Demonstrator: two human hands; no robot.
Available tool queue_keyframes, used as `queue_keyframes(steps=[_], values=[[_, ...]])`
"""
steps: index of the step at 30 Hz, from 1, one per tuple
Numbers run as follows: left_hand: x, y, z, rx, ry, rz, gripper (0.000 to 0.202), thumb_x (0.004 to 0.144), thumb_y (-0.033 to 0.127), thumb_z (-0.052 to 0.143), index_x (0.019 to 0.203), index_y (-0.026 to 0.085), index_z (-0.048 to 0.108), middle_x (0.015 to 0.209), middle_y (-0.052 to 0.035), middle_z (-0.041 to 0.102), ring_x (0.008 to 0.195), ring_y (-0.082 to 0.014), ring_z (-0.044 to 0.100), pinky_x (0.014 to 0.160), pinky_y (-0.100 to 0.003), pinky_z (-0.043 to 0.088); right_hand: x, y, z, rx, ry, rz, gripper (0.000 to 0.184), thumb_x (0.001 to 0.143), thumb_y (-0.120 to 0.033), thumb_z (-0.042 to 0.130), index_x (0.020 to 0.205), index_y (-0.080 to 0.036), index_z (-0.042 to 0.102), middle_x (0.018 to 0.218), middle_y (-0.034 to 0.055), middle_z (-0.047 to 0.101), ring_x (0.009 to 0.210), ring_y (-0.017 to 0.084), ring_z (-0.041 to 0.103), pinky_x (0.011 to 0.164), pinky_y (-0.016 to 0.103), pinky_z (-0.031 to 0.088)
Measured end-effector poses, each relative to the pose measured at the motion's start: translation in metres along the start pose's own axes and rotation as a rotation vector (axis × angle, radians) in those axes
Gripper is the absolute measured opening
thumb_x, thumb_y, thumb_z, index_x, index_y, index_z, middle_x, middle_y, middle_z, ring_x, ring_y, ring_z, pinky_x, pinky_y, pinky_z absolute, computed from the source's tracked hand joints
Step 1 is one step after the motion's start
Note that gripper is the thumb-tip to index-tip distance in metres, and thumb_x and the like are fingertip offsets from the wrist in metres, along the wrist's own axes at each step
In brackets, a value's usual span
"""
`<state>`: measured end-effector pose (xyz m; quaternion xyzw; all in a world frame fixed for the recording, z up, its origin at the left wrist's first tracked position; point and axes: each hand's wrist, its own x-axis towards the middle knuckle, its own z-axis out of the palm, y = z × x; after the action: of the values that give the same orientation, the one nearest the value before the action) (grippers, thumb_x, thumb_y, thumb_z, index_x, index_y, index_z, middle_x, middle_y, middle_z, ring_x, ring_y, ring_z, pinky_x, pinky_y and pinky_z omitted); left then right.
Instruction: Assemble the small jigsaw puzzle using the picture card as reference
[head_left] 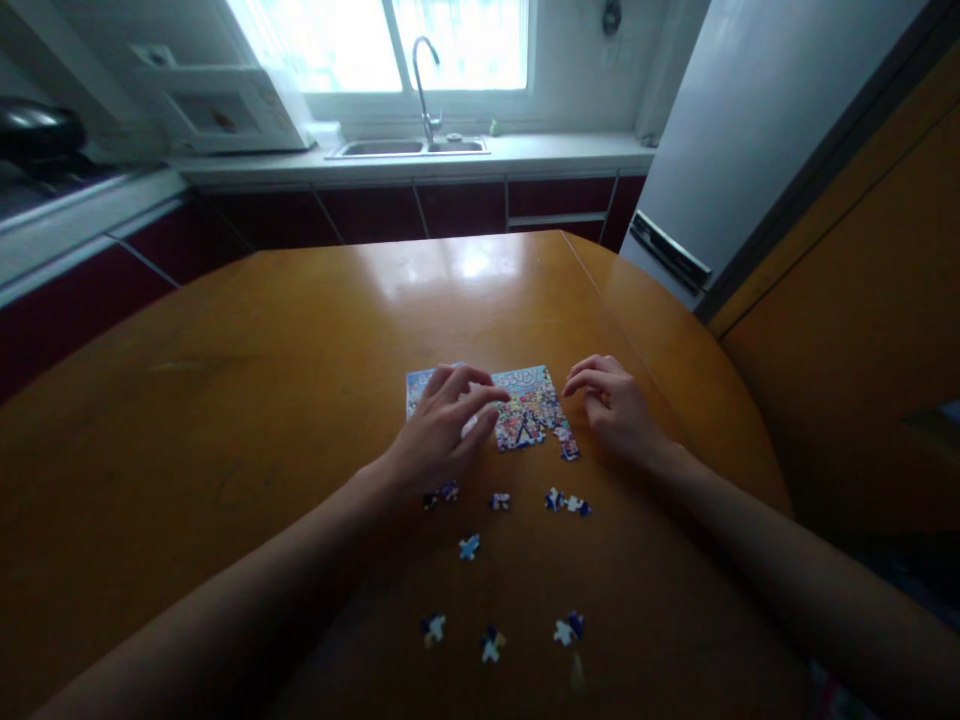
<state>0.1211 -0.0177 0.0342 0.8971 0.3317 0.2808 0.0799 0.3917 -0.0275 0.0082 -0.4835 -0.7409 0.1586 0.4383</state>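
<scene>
A partly joined jigsaw puzzle [525, 400] with a colourful crowded picture lies on the wooden table. My left hand [450, 420] hovers over or rests on its left half, fingers stretched to the right and apart, hiding part of the picture. Just off the puzzle's right edge is my right hand [611, 400], its fingers bent and nothing visible in them. Loose puzzle pieces lie nearer to me: one pair [568, 502] at the right, a single piece [500, 501] in the middle, and a blue piece [469, 547] below.
The round-ended wooden table [262, 340] fills the foreground. More loose pieces [492, 643] lie near its front. Beyond stand a counter with a sink [382, 148] and tap [424, 90], a white microwave [225, 108] at left, and a fridge [750, 120] at right.
</scene>
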Motion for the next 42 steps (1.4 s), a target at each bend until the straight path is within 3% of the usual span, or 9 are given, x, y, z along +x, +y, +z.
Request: queue_keyframes(steps=[2,5,10,18,23,29,33,37,42], values=[[-0.006,-0.007,-0.004,-0.022,0.128,-0.060,0.022,0.099,0.024,0.047,0.110,0.022,0.066,0.106,-0.0069,0.061,0.104,-0.0232,0.051,0.093,-0.042,0.044,0.001,0.004,-0.001,0.002,0.044,0.024,0.030,0.080,-0.001,0.048,0.076,-0.022,0.069,0.091,0.0061,0.064,0.095,0.023,0.058,0.083,0.041,0.047],[-0.022,-0.013,-0.006,-0.040,0.226,-0.089,0.018,0.097,0.019,0.047,0.101,0.019,0.064,0.095,-0.0060,0.064,0.094,-0.0217,0.054,0.086,-0.039,0.045,0.002,0.006,-0.003,-0.011,0.093,0.043,0.025,0.082,-0.005,0.052,0.078,-0.022,0.069,0.091,0.0066,0.065,0.095,0.023,0.059,0.084,0.042,0.048],[-0.041,-0.009,-0.007,-0.089,0.293,-0.103,0.017,0.094,0.017,0.049,0.103,0.020,0.063,0.085,-0.0045,0.065,0.083,-0.0203,0.057,0.076,-0.036,0.047,0.004,0.004,-0.007,-0.052,0.154,0.061,0.020,0.084,-0.010,0.056,0.076,-0.023,0.069,0.092,0.0068,0.066,0.094,0.024,0.059,0.080,0.042,0.048],[-0.042,-0.017,-0.010,-0.228,0.427,-0.196,0.025,0.098,0.029,0.042,0.102,0.023,0.065,0.078,-0.0025,0.062,0.075,-0.0190,0.058,0.071,-0.035,0.048,0.004,0.007,-0.009,-0.054,0.157,0.097,0.019,0.083,-0.010,0.056,0.079,-0.023,0.071,0.091,0.0068,0.067,0.090,0.023,0.060,0.071,0.038,0.046],[-0.045,-0.021,-0.008,-0.300,0.505,-0.181,0.034,0.100,0.041,0.039,0.095,0.024,0.068,0.071,-0.0024,0.062,0.068,-0.0191,0.056,0.067,-0.036,0.045,0.004,0.007,-0.010,-0.050,0.161,0.109,0.020,0.084,-0.010,0.056,0.080,-0.023,0.072,0.092,0.0068,0.067,0.088,0.023,0.060,0.070,0.038,0.046],[-0.049,-0.027,-0.003,-0.293,0.495,-0.220,0.062,0.099,0.062,0.026,0.076,0.026,0.071,0.061,-0.0048,0.063,0.064,-0.0215,0.057,0.071,-0.043,0.047,0.004,0.005,-0.011,-0.044,0.165,0.105,0.021,0.084,-0.010,0.056,0.080,-0.023,0.072,0.091,0.0062,0.067,0.087,0.022,0.061,0.070,0.038,0.046],[-0.046,-0.032,0.001,-0.336,0.535,-0.197,0.062,0.100,0.060,0.026,0.074,0.026,0.071,0.059,-0.0049,0.062,0.063,-0.0212,0.055,0.070,-0.043,0.045,0.004,0.003,-0.012,-0.041,0.166,0.103,0.021,0.083,-0.009,0.056,0.081,-0.023,0.072,0.090,0.0059,0.067,0.085,0.022,0.061,0.070,0.038,0.046],[-0.039,-0.034,0.003,-0.388,0.564,-0.308,0.059,0.100,0.058,0.029,0.074,0.024,0.070,0.060,-0.0048,0.059,0.062,-0.0204,0.054,0.065,-0.040,0.044,0.003,0.002,-0.014,-0.046,0.163,0.101,0.021,0.083,-0.009,0.056,0.082,-0.023,0.072,0.090,0.0058,0.067,0.085,0.022,0.061,0.068,0.037,0.046],[-0.035,-0.032,0.003,-0.395,0.570,-0.348,0.055,0.100,0.053,0.030,0.073,0.023,0.069,0.060,-0.0046,0.057,0.061,-0.0193,0.053,0.062,-0.038,0.044,-0.001,-0.009,-0.017,-0.029,0.036,0.053,0.018,0.084,-0.012,0.061,0.091,-0.023,0.073,0.092,0.0058,0.067,0.087,0.022,0.061,0.071,0.038,0.048]])
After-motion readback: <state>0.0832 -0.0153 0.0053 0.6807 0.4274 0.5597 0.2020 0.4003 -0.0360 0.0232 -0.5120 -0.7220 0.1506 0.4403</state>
